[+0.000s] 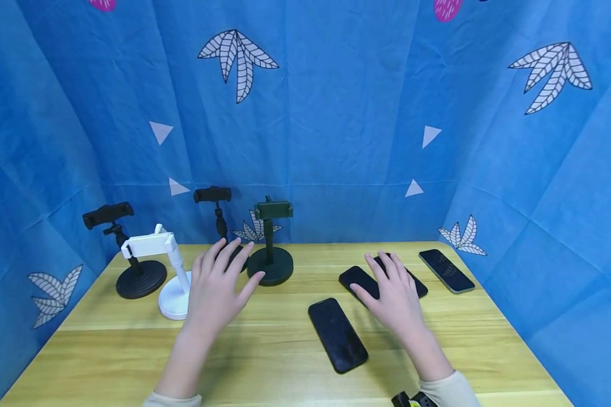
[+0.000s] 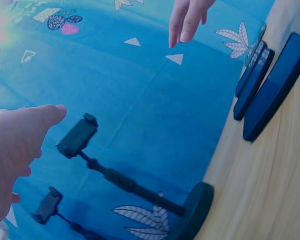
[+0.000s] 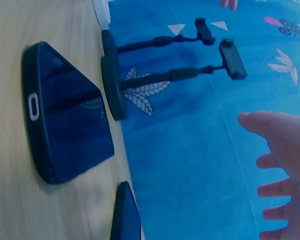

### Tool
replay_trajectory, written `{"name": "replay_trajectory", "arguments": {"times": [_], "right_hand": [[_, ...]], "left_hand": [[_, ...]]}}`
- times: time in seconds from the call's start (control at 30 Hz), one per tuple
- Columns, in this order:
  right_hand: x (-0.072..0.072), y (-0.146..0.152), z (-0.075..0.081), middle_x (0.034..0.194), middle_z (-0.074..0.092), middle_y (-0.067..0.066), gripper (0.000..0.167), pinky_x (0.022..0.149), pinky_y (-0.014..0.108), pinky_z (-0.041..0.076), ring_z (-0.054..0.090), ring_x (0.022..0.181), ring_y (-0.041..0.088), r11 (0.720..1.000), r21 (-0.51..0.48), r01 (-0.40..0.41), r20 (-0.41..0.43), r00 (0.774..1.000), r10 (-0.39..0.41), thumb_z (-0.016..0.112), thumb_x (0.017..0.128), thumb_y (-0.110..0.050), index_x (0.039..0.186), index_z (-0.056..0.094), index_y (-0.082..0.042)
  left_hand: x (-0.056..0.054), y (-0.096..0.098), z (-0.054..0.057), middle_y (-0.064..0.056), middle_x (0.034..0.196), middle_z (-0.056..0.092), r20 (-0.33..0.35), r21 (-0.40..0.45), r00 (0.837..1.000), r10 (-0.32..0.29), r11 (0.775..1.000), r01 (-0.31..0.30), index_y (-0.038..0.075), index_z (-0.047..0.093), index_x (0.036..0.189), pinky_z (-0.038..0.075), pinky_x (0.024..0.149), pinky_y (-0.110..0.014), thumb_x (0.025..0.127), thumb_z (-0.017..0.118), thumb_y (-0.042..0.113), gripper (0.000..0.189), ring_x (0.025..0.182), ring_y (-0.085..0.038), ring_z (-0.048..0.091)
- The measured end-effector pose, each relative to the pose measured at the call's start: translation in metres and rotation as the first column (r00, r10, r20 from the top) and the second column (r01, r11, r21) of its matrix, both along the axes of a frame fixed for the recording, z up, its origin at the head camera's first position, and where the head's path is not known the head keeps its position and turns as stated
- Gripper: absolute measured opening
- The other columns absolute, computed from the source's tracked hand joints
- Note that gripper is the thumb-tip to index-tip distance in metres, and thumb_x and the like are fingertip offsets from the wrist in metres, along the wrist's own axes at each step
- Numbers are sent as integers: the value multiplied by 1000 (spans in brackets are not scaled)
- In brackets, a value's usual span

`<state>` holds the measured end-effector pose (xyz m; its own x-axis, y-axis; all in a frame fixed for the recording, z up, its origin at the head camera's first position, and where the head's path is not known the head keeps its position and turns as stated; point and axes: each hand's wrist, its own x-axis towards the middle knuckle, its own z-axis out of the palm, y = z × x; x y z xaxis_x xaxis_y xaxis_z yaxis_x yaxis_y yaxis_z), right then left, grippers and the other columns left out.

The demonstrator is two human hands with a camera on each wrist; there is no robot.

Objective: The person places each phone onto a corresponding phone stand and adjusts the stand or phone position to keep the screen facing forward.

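Observation:
My left hand (image 1: 216, 291) hovers over the table with fingers spread, holding nothing. Just left of it stands a white phone stand (image 1: 150, 245); to its right is a dark green phone stand (image 1: 269, 243). A black phone stand (image 1: 219, 217) rises behind the fingertips, its base partly hidden by them. Above two dark phones, a left one (image 1: 356, 278) and a right one (image 1: 418, 287), my right hand (image 1: 394, 297) is spread and empty, covering parts of both. Another black phone (image 1: 338, 335) lies nearer, between the hands. In the right wrist view its charging port (image 3: 34, 106) shows.
A second black phone stand (image 1: 137, 277) is at the far left. At the table's right edge lies a phone (image 1: 446, 271). Blue patterned cloth (image 1: 336, 141) hangs behind and on both sides of the wooden table (image 1: 265, 362). A black strap (image 1: 414, 400) shows at the right wrist.

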<state>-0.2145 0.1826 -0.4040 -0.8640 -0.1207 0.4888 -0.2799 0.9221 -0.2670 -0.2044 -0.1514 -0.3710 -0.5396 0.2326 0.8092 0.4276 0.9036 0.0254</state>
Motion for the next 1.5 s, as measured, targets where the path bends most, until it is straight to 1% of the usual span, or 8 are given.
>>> {"name": "replay_trajectory", "arguments": {"times": [0.07, 0.17, 0.43, 0.63, 0.87, 1.07, 1.3, 1.5], "right_hand": [[0, -3, -2, 150, 42, 16, 70, 104, 66, 34, 31, 143, 40, 1000, -2, -6, -23, 1000, 6, 68, 85, -51, 144, 48, -19], [2, -9, -4, 148, 45, 16, 68, 104, 65, 35, 34, 141, 39, 1000, 3, -15, -44, 999, 16, 69, 85, -50, 142, 50, -19], [3, -24, -8, 144, 49, 14, 65, 101, 62, 40, 40, 137, 39, 997, 41, -60, -77, 995, 63, 70, 84, -51, 139, 54, -21], [3, -30, -12, 146, 47, 15, 67, 102, 63, 39, 39, 138, 41, 995, 70, -73, -56, 995, 77, 69, 83, -52, 140, 52, -21], [4, -38, -18, 146, 47, 15, 67, 101, 64, 39, 40, 137, 42, 993, 64, -101, -30, 994, 103, 68, 84, -53, 141, 52, -22], [4, -44, -23, 147, 47, 14, 67, 102, 61, 40, 41, 136, 40, 989, 88, -120, -14, 992, 122, 67, 85, -54, 142, 51, -22], [4, -50, -29, 148, 46, 14, 68, 104, 59, 38, 39, 138, 39, 986, 103, -131, 16, 991, 130, 65, 85, -56, 142, 50, -22], [4, -56, -32, 147, 46, 14, 68, 102, 58, 40, 39, 138, 39, 984, 110, -138, 35, 990, 135, 65, 85, -57, 142, 50, -23]], "left_hand": [[2, -5, 4, -13, 133, 60, -25, -15, 1000, 0, 1000, 0, 16, 60, 132, 38, 101, -61, 97, 35, 64, 64, 130, -38, 48], [4, -13, 11, -14, 132, 61, -43, -35, 999, 5, 999, -7, 16, 61, 132, 38, 100, -63, 98, 28, 65, 68, 129, -39, 48], [6, -41, 26, -17, 132, 60, -74, -60, 996, 44, 997, -48, 15, 61, 130, 35, 102, -65, 99, 28, 63, 66, 129, -40, 47], [8, -65, 39, -20, 130, 61, -112, -66, 991, 69, 995, -77, 12, 62, 129, 36, 100, -65, 100, 27, 61, 67, 127, -41, 48], [12, -92, 49, -22, 131, 59, -112, -69, 989, 100, 992, -108, 10, 62, 129, 31, 102, -65, 100, 29, 60, 66, 128, -43, 45], [12, -114, 55, -22, 131, 59, -144, -27, 981, 131, 990, -137, 10, 62, 129, 31, 104, -64, 100, 33, 58, 63, 130, -42, 45], [9, -135, 62, -22, 136, 56, -146, -4, 973, 180, 983, -182, 9, 60, 132, 29, 107, -64, 100, 35, 59, 64, 133, -42, 42], [9, -150, 69, -20, 139, 54, -143, 60, 965, 219, 975, -213, 11, 58, 135, 27, 109, -63, 99, 35, 60, 65, 137, -39, 40]]}}
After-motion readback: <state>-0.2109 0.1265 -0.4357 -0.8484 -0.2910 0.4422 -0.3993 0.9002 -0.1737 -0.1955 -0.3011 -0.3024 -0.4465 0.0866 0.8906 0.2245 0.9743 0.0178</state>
